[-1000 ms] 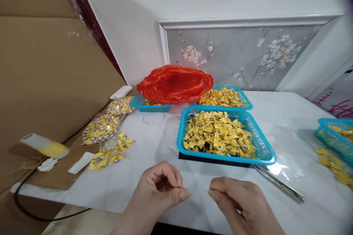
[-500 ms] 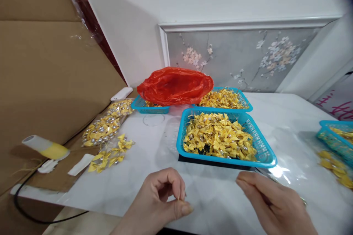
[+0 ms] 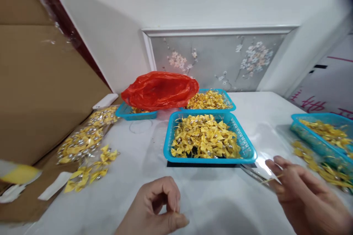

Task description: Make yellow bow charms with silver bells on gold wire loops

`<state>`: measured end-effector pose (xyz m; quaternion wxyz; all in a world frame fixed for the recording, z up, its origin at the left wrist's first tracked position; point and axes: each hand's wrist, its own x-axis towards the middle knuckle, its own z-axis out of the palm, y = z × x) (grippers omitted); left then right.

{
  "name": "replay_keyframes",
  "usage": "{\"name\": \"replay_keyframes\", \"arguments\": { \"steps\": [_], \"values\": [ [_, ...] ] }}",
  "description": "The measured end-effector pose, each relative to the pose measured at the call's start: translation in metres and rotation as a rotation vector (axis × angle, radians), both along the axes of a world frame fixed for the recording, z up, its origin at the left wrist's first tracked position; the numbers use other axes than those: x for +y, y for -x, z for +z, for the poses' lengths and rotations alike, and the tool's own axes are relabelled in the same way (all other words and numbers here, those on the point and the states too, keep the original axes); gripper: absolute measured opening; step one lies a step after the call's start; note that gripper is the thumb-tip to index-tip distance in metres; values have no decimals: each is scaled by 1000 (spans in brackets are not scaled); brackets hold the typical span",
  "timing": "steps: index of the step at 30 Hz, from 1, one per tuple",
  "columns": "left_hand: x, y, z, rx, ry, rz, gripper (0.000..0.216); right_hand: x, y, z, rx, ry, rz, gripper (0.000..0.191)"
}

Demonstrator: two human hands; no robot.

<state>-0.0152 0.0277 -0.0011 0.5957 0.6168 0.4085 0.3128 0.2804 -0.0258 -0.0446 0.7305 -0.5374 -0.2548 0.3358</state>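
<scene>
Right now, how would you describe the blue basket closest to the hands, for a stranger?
On the white table, find the red plastic bag. The blue basket sits just in front of it, mid-table; unlike its neighbours, it rests on a black slab.

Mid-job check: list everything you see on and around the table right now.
Baskets: four, blue, holding yellow bows; one near centre, two behind, one at right edge.
Loose bows: two piles, yellow, table left and right.
Bag of bows: one, clear, left on cardboard.
Plastic bag: one, red, over back-left basket.
Metal tool: one, silver, right of near basket.
Cardboard: brown, far left.
Table: one, white.
Thread: one, thin, yellow, lower right.
Left hand: pinched shut, bottom centre.
Right hand: bottom right, thread across it.
</scene>
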Motion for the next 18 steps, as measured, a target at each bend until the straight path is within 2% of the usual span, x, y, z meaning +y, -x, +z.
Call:
{"name": "replay_keyframes", "arguments": {
  "steps": [4, 8, 11, 13, 14, 16, 18],
  "values": [
    [8, -16, 4, 90, -64, -49, 31, 3, -3, 20, 339, -54, 123, 26],
    [13, -38, 12, 183, -134, -69, 26, -3, -4, 23, 480, -128, 229, 27],
    [18, -51, 19, 295, -218, -108, 26, -9, -12, 9, 399, -109, 290, 29],
    [28, -53, 24, 405, -353, -130, 18, -14, -23, -6, 333, -74, 296, 29],
    [35, -52, 27, 463, -435, -137, 13, -16, -29, -14, 315, -51, 277, 28],
    [56, -47, 33, 565, -606, -120, 19, -22, -38, -29, 314, 20, 237, 29],
    [80, -40, 39, 645, -673, -75, 21, -26, -41, -35, 328, 108, 214, 34]
  ]
}}
